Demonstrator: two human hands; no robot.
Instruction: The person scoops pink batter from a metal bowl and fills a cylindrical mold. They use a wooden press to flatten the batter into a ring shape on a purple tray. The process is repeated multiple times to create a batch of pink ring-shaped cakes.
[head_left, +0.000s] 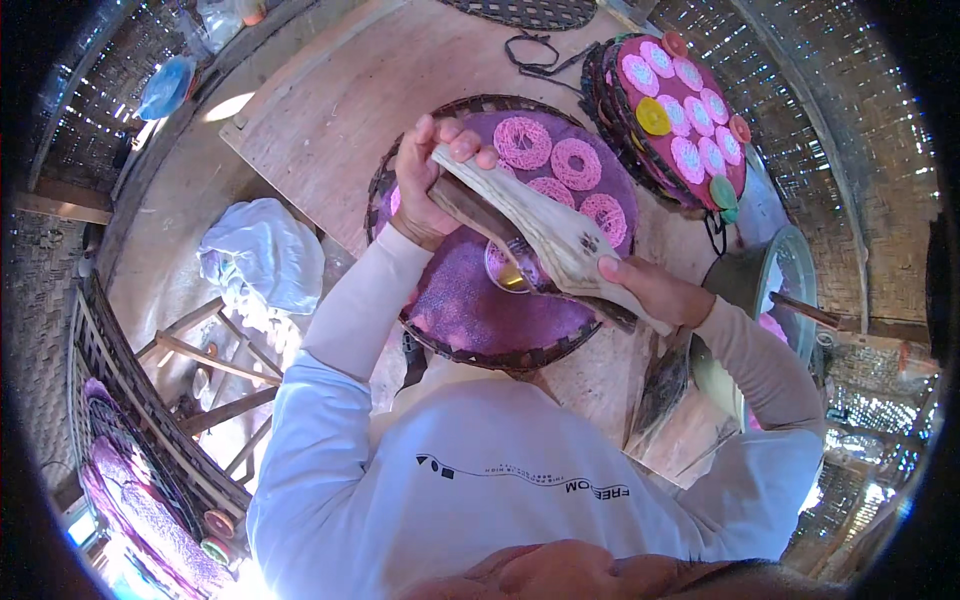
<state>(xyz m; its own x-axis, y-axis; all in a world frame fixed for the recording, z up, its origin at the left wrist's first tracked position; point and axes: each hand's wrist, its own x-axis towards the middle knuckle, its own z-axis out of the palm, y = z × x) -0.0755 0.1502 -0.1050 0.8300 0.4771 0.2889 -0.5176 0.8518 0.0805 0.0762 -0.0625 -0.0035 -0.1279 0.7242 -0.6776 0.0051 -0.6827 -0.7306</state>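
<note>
A wooden hand press (pixel 555 235), with a pale upper lever over a darker lower one, is held slantwise in front of me. My left hand (pixel 432 180) is closed around its far left end, pinching both levers. My right hand (pixel 655 292) grips the near right end, thumb along the pale wood. Between the levers sits a round metal cup (pixel 508 268). Below the press lies a round woven tray lined with purple cloth (pixel 480 315). Several pink lacy rings (pixel 522 142) rest on its far half, some partly hidden by the press and my left hand.
Stacked trays (pixel 690 115) at the far right carry pink-and-white rounds and coloured discs. A large bucket (pixel 785 270) stands right of my right forearm. A white plastic bag (pixel 265 250) is at the left, above a wooden frame (pixel 215 350). Another purple-lined tray (pixel 135 510) lies lower left.
</note>
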